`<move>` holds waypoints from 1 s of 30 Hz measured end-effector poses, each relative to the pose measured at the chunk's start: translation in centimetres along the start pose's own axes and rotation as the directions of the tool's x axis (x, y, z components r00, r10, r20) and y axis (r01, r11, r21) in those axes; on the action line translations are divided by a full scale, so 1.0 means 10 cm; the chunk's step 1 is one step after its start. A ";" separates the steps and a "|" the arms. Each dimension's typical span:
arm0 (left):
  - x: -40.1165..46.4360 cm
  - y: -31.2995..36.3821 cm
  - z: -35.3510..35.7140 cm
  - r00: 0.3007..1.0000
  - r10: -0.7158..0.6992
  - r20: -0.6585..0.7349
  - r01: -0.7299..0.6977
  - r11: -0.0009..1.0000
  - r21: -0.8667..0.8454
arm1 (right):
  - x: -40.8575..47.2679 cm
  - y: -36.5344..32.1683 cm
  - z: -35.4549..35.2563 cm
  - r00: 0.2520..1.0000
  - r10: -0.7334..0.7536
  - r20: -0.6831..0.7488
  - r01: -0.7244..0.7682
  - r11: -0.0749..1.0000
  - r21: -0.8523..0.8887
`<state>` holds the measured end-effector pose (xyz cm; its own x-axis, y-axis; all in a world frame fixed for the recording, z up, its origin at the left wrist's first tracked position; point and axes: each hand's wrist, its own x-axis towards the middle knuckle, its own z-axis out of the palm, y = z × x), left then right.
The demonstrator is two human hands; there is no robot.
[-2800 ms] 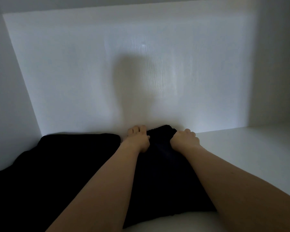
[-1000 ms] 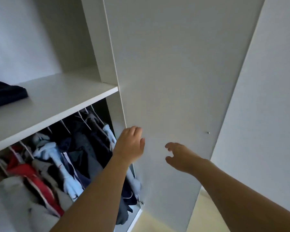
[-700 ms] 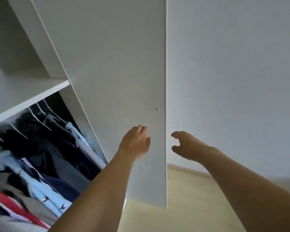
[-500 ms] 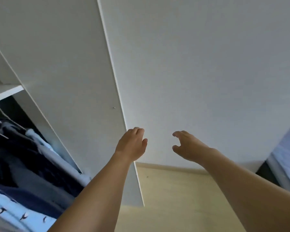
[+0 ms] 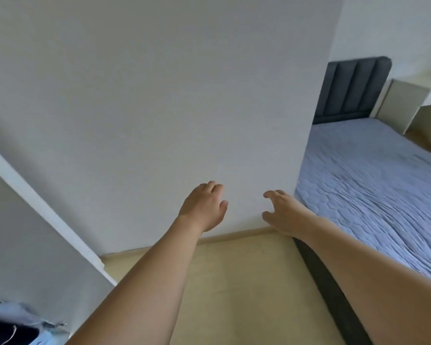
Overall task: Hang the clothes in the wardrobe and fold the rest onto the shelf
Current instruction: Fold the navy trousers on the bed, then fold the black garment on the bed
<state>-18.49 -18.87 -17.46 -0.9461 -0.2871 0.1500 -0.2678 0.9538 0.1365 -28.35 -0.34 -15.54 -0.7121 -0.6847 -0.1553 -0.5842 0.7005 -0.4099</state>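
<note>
At bottom left I see what seem to be hanging clothes (image 5: 23,327) peeking past the white wardrobe door (image 5: 35,245), while my left hand (image 5: 204,207) and right hand (image 5: 283,211) hover loosely spread, holding nothing, over open floor (image 5: 234,282) between wall (image 5: 159,95) and bed (image 5: 383,195).
</note>
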 end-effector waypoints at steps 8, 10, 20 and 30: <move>1.01 0.87 0.55 0.994 -0.014 0.112 0.024 0.996 -0.082 | 0.34 1.34 -0.47 0.990 0.143 0.002 -0.143 0.990 -0.010; 1.20 1.11 0.60 0.993 -0.010 0.115 0.020 0.996 -0.086 | 0.38 1.60 -0.59 0.990 0.139 0.001 -0.139 0.990 -0.005; 1.58 2.81 0.83 0.995 -0.005 0.104 0.009 0.999 -0.036 | 0.05 3.18 -1.13 0.997 0.083 -0.008 -0.082 0.995 0.060; 1.57 4.53 0.97 0.997 0.011 0.074 -0.007 0.999 -0.048 | -0.61 4.53 -1.93 0.999 0.043 0.010 -0.043 0.999 0.027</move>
<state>-47.22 20.69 -18.42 -0.9598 -0.2697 0.0784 -0.2522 0.9504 0.1820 -57.98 39.46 -15.77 -0.7325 -0.6560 -0.1820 -0.5419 0.7237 -0.4273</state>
